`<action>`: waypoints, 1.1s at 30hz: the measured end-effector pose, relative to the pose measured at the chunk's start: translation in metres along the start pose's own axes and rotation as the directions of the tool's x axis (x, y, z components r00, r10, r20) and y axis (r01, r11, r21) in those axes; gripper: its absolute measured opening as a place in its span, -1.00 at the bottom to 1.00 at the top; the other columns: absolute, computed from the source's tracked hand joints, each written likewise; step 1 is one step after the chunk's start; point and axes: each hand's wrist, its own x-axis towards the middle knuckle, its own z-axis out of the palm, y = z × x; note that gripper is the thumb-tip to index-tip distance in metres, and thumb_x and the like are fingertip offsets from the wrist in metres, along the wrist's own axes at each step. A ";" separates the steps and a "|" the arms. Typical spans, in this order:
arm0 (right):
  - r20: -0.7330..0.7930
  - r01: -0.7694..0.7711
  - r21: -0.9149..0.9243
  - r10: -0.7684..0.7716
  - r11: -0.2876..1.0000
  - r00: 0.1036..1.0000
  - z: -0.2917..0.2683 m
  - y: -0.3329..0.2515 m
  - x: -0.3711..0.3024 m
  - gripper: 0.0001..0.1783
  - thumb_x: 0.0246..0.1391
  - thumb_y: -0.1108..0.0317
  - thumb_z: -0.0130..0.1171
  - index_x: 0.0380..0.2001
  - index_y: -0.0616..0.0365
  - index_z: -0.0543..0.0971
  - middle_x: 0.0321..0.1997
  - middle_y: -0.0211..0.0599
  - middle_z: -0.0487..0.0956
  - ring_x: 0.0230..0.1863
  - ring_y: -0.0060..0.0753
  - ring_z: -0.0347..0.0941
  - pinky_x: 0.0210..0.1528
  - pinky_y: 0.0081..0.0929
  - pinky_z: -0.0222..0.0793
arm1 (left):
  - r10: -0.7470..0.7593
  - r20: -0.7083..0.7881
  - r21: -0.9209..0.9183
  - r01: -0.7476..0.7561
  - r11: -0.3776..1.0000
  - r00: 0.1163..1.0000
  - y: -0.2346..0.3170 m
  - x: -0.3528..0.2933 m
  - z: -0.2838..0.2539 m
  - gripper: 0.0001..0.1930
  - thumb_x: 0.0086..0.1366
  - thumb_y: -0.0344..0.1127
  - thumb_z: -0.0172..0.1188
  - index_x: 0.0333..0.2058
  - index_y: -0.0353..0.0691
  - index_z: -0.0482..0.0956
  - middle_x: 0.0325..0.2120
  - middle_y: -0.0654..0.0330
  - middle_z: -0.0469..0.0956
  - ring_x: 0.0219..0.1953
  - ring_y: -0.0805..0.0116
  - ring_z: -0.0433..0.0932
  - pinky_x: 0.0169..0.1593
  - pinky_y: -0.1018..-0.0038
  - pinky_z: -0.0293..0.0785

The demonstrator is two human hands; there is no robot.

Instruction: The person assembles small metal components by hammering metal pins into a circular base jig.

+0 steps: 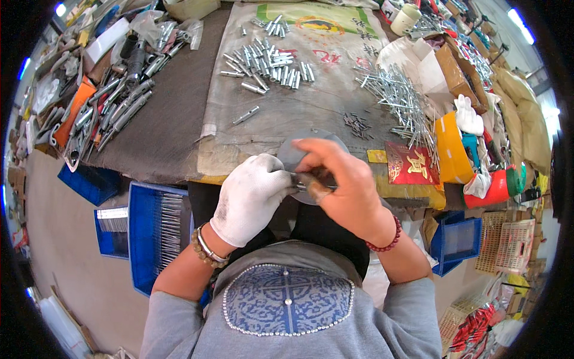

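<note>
My left hand (251, 194), in a white glove with grey smudges, is closed with thumb and fingers pinched together. Bare, my right hand (344, 182) meets it fingertip to fingertip, its thumb dark and its index finger curled above. A small silvery bit (301, 186) shows between the two hands, too hidden to name. Beneath them a round grey disc (335, 140) lies at the table's near edge. Beyond it, one metal tube (246, 115) lies apart from a heap of short metal tubes (263, 60). Small dark pins (357, 124) are piled to the right of the disc.
Long thin metal rods (397, 99) lie heaped at the right, near a red envelope (412, 164) and a yellow box (453, 149). Finished-looking metal tools (128, 102) crowd the left. Below the table stand a blue bin (139, 239) of rods and blue trays (457, 239).
</note>
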 end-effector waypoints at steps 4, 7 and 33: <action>0.010 -0.216 0.090 0.216 0.972 0.976 -0.006 0.002 -0.013 -0.24 -0.12 0.76 0.30 0.25 0.11 0.57 -0.21 -0.23 0.71 -0.12 -0.09 0.66 -0.03 -0.25 0.59 | -0.032 0.014 -0.033 0.032 0.999 0.999 0.002 -0.002 -0.003 -0.82 0.09 -0.45 0.45 -0.29 -0.12 0.73 -0.29 0.15 0.59 -0.16 0.02 0.63 -0.09 0.17 0.59; 0.049 -0.207 0.038 0.205 0.978 0.977 -0.005 -0.001 -0.015 -0.21 -0.12 0.75 0.32 0.27 0.11 0.54 -0.22 -0.23 0.70 -0.10 -0.08 0.65 -0.03 -0.22 0.58 | -0.050 0.017 -0.029 0.051 0.998 0.999 0.000 -0.005 -0.002 -0.74 0.04 -0.46 0.48 -0.24 -0.13 0.78 -0.26 0.14 0.63 -0.13 0.04 0.64 -0.05 0.21 0.59; 0.308 0.227 -0.574 -0.049 0.787 0.950 0.010 -0.033 0.009 -0.53 0.16 0.37 0.21 0.14 0.18 0.46 -0.36 -0.37 0.57 -0.20 -0.25 0.59 -0.10 -0.34 0.53 | -0.040 -0.066 -0.032 0.038 0.999 0.997 -0.009 -0.014 0.007 -0.66 0.01 -0.54 0.47 -0.18 -0.27 0.66 -0.18 -0.06 0.65 -0.08 -0.21 0.63 0.02 0.04 0.58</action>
